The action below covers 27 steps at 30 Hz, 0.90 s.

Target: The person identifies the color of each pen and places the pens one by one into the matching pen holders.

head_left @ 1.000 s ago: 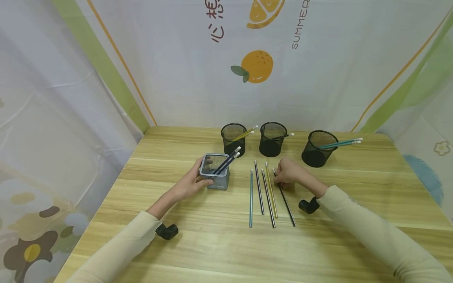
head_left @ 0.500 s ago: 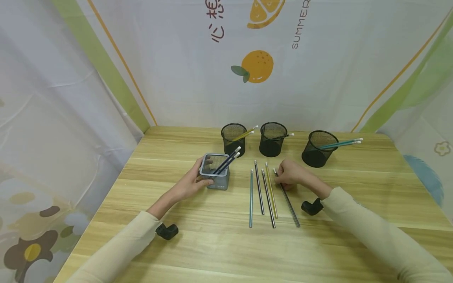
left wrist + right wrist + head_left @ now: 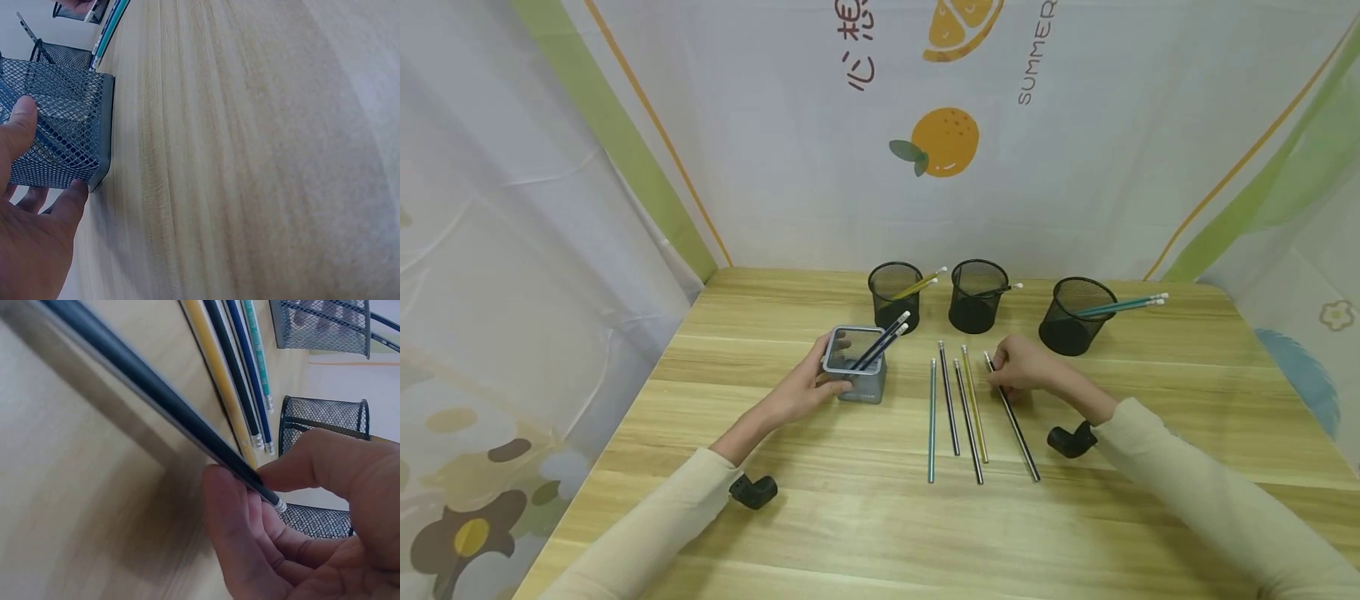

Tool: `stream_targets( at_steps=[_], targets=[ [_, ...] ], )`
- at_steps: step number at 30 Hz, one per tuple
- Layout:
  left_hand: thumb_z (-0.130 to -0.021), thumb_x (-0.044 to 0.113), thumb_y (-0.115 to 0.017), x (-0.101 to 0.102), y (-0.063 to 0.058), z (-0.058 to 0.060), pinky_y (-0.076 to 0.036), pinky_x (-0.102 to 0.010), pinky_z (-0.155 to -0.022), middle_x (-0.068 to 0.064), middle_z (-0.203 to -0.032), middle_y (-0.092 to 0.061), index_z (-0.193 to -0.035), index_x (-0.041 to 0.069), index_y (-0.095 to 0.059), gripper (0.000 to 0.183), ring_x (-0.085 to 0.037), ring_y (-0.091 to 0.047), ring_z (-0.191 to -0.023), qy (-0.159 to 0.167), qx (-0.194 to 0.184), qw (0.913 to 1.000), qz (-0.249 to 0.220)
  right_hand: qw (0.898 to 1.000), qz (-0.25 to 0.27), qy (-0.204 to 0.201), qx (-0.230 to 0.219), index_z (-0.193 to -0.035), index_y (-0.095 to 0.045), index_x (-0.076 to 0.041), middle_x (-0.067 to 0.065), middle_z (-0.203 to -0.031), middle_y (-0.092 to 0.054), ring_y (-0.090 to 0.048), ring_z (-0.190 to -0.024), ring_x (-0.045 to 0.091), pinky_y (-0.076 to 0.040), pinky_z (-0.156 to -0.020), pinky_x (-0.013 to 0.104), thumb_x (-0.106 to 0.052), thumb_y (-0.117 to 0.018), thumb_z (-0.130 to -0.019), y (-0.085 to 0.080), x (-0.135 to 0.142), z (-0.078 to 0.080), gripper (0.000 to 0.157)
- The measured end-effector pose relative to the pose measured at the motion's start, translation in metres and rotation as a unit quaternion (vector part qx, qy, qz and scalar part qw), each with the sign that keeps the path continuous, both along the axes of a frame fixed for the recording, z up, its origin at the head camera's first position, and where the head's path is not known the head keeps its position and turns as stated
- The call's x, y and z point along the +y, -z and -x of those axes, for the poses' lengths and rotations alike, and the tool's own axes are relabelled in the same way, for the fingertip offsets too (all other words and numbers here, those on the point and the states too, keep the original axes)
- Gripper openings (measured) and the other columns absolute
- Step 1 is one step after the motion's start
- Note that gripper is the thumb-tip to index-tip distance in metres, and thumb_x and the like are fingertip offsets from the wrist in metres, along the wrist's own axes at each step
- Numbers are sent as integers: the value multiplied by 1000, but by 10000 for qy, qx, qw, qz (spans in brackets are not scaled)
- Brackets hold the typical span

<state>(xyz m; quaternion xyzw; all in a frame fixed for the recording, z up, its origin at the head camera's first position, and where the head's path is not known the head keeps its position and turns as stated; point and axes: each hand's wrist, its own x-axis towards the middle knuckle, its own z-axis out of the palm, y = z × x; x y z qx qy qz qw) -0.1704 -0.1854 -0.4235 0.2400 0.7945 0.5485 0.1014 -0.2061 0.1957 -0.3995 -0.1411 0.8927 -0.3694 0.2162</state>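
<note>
My left hand [image 3: 797,392] grips a grey square mesh pencil holder [image 3: 863,388] that stands on the table, thumb on the near side. Two dark blue pencils [image 3: 880,343] with white erasers lean in it. With thumb and fingers, my right hand [image 3: 1024,368] pinches a dark pencil [image 3: 156,394] near its eraser end; a shadow lies beside the pencil in the right wrist view. Left of that hand, several pencils lie side by side: a teal pencil [image 3: 932,421], a dark blue pencil [image 3: 949,400], a black pencil [image 3: 968,421] and a yellow pencil [image 3: 976,404].
Behind them stand three round black mesh holders: the left holder [image 3: 886,315] with yellow pencils, the middle holder [image 3: 973,315] with a black one, the right holder [image 3: 1067,335] with teal ones. A printed curtain [image 3: 790,192] hangs behind the wooden table [image 3: 850,517].
My right hand has shifted a little to the right, drawing the dark pencil away from the row of pencils. The left hand and its holder have stayed put.
</note>
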Motion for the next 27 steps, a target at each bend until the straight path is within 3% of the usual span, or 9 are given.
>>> stream_targets(
  at_steps=[14,21,27],
  targets=[
    [-97,-5,-65,0,1,1,-38,-54,-111,-29,-156,-29,-160,5,-15,81,-46,-37,-139,6,11,10000,-25,9991,-10,213,367,-90,-61,3,10,-77,-64,-70,-66,29,-62,-63,40,-2,-66,-89,-20,6,-6,6],
    [-97,-6,-64,0,0,0,-39,-54,-111,-30,-155,-30,-160,4,-15,81,-46,-38,-139,17,-11,10000,-50,9988,294,325,229,-95,-61,6,12,-79,-64,-71,-69,34,-63,-67,46,0,-65,-89,-29,8,-9,9],
    [-97,-5,-63,-1,0,0,-37,-56,-112,-31,-155,-29,-159,3,-14,80,-47,-36,-139,59,17,10000,-70,9982,436,282,287,-98,-61,8,14,-82,-64,-72,-68,30,-63,-69,48,2,-62,-90,-33,8,-10,11]
  ],
)
